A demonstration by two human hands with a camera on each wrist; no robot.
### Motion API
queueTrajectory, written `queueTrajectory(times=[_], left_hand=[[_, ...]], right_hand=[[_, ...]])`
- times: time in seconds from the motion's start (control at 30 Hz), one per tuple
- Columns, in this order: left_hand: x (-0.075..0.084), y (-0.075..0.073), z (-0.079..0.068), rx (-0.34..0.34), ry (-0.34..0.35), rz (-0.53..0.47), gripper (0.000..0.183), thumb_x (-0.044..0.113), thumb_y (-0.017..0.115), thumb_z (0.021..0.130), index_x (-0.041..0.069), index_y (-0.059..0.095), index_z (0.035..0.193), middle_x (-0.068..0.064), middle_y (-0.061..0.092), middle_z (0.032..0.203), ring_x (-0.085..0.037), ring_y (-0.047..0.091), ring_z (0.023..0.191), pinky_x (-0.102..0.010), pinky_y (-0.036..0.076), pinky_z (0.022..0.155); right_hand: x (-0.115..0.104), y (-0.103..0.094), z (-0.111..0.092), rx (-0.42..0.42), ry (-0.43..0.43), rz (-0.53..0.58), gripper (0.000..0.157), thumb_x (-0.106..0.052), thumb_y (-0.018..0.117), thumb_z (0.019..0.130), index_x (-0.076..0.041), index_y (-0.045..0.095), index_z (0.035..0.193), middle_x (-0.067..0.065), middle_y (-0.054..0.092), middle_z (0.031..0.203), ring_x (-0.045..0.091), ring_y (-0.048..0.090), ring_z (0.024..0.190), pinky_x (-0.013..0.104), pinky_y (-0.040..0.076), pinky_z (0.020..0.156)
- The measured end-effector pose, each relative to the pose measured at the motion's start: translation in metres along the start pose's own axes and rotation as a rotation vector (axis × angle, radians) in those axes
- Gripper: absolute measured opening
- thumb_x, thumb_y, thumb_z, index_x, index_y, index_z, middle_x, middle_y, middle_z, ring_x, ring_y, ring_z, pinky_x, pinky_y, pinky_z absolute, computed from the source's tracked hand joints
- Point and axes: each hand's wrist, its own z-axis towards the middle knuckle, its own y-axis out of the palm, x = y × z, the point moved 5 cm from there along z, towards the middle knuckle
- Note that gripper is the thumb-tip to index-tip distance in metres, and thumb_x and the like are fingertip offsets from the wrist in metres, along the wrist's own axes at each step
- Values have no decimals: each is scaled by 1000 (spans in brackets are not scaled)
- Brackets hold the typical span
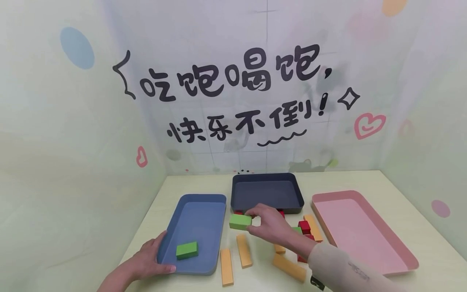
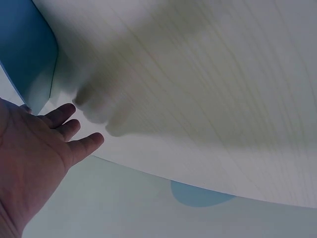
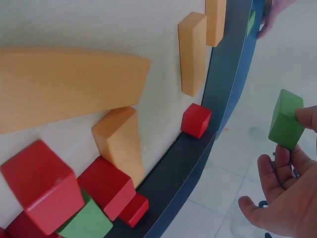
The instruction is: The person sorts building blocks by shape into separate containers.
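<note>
My right hand (image 1: 268,223) pinches a green block (image 1: 240,222) between thumb and fingertips, raised in front of the dark navy tray (image 1: 268,191). The right wrist view shows the same green block (image 3: 286,118) at the fingertips, the other fingers spread. At the left, my left hand (image 1: 147,257) rests at the near-left corner of the blue tray (image 1: 204,211), thumb at its near rim, fingers along its outer left side. Those fingers look loosely straight in the left wrist view. Inside the blue tray lies another green block (image 1: 187,250).
A pink tray (image 1: 365,227) stands at the right. Orange blocks (image 1: 226,267) lie scattered across the middle of the table. Several red blocks (image 3: 47,186) cluster with a green block (image 3: 86,220) beneath my right forearm. A red block (image 3: 196,120) sits beside the navy tray.
</note>
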Motion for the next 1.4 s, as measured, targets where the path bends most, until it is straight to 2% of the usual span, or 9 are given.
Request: queueTrajectory(times=[0.2,0.37,0.6,0.87,1.4], left_hand=[[-1,1,0,-8,-5,-4,118,62,73,58,1,16,142,-35,32,130,-47,33,118,-59,35,87],[-1,1,0,-14,-13,-10,118,61,73,58,0,16,142,-35,32,130,-47,33,119,-59,34,88],[1,-1,-1,-14,-11,-13,117,61,73,59,0,16,141,-35,32,130,-47,32,119,-59,34,88],[-2,1,-1,-29,-30,-15,117,60,73,60,-1,15,141,-35,31,130,-49,32,119,-61,33,88],[-1,1,0,-23,-14,-23,116,59,73,61,-1,15,141,-35,31,130,-48,31,119,-60,33,88]], right_hand=[[-7,6,8,17,-6,9,28,-29,67,77,-19,67,103,-11,54,90,11,52,80,25,44,66],[-14,12,19,43,-24,-16,26,-27,66,76,-19,67,101,-10,55,89,7,49,78,25,43,66],[-26,28,34,52,-62,0,28,-24,66,75,-15,68,102,-4,57,87,8,48,73,22,41,60],[-41,55,49,51,-123,-76,26,-26,66,76,-17,69,100,-10,58,88,5,52,79,25,42,69],[-57,84,61,20,-114,-88,26,-31,67,77,-18,69,100,-12,59,90,3,50,82,27,41,74]])
